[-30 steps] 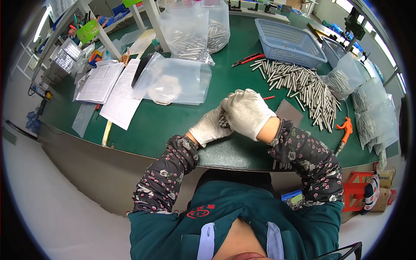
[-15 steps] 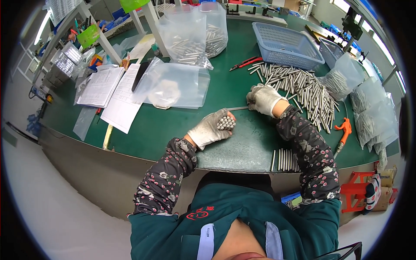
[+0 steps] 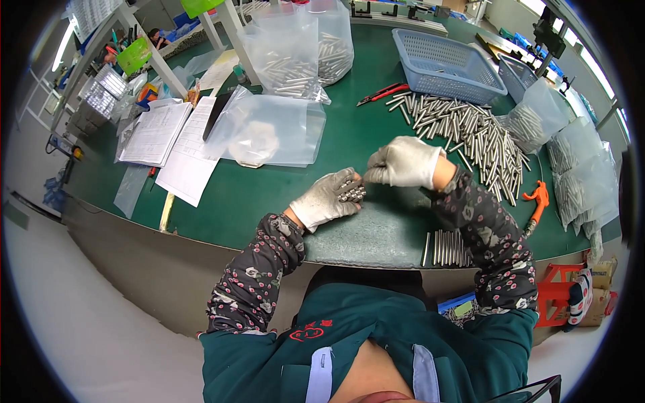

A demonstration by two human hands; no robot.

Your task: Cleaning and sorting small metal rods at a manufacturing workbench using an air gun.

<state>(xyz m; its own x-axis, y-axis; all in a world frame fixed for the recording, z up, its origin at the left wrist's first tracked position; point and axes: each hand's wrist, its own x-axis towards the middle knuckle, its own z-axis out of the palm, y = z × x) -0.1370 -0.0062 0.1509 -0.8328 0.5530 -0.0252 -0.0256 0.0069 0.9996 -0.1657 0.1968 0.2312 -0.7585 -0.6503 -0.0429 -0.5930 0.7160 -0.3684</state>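
A bundle of shiny steel pins (image 3: 351, 191) is gripped in my gloved left hand (image 3: 324, 200), its round ends showing past the fingers. My gloved right hand (image 3: 403, 163) is pinched together right beside the bundle, fingertips close to my left fingers; anything between them is hidden. A loose heap of similar steel pins (image 3: 474, 134) spreads over the green table beyond my right hand. Several more pins (image 3: 451, 248) lie side by side in a row at the table's near edge, next to my right forearm.
A blue plastic basket (image 3: 447, 67) stands behind the heap, with red-handled pliers (image 3: 383, 95) to its left. Bags of pins (image 3: 583, 178) and an orange air gun (image 3: 539, 201) lie at the right. Flat plastic bags (image 3: 269, 131) and papers (image 3: 181, 168) cover the left side.
My right hand has moved left and nearer, from the heap's edge to the bundle; the pin seen at its fingertips no longer shows. The bundle's ends have shifted in my left hand.
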